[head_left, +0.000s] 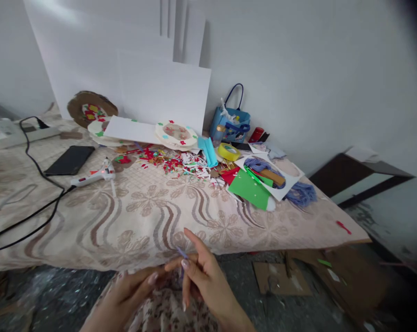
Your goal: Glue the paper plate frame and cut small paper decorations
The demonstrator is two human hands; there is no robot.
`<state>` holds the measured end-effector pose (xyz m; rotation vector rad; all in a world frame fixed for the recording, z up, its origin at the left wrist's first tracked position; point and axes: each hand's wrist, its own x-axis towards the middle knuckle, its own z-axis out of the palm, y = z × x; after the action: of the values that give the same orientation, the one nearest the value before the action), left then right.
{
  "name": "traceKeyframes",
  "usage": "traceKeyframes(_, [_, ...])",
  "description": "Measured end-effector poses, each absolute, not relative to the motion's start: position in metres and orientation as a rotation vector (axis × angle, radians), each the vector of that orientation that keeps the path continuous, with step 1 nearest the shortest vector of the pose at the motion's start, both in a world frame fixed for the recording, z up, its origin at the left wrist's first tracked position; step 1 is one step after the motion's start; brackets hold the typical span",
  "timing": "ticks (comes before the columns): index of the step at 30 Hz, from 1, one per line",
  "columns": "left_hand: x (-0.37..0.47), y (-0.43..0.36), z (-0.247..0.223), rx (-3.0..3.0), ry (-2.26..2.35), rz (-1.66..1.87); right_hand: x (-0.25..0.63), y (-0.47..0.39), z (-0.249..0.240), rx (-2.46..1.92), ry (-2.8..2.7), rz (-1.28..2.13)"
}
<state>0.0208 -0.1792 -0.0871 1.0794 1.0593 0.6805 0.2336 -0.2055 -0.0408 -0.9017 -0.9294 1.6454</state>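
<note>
My right hand (201, 272) is raised over my lap at the front edge of the table. Its thumb and a finger pinch a short purple strand of yarn (181, 252), and the index finger points up and away. My left hand (135, 290) lies close beside it, its fingertips meeting the right fingers. The left thumb rests against its fingers; whatever lies between them is hidden. Similar bluish-purple yarn (301, 193) is heaped on the table's right side, partly wound round a white card frame (291, 171).
Left on the patterned tablecloth (135, 230) are a corded glue gun (96, 176) and a black tablet-like slab (70, 160). Paper scraps (170, 161), yellow tape (228, 151), a green sheet (252, 190) and a blue bag (231, 122) sit farther back. White boards (163, 92) lean against the wall.
</note>
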Motion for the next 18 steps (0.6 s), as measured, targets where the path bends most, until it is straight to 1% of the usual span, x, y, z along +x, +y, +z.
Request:
traceKeyframes(4, [0.087,-0.17,-0.049,0.608,0.795,0.622,0.238,-0.207,-0.04,-0.91,-0.926,1.626])
traceKeyframes(6, [0.1,-0.169,-0.039,0.56,0.732,0.601,0.24,-0.208,-0.044,-0.946,-0.955,1.593])
traceKeyframes(11, [0.098,-0.165,-0.041,0.47,0.775,0.65,0.235,-0.214,-0.051,-1.082,-1.091,1.497])
traceKeyframes(18, [0.1,-0.16,-0.041,0.638,0.894,0.755,0.231,-0.217,-0.045,-1.251,-1.176,1.337])
